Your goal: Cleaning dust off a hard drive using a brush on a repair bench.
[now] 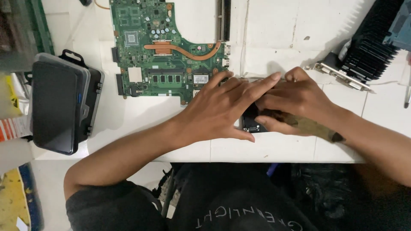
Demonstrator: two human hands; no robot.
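A black case lies at the left edge of the white table. Right of it sits a green circuit board. The left hand lies flat, fingers spread and released, pressing down on a small black part near the table's front edge. The right hand is partly under the left fingers; its grip grasps a dark brush handle against the part. A black heatsink lies at far right.
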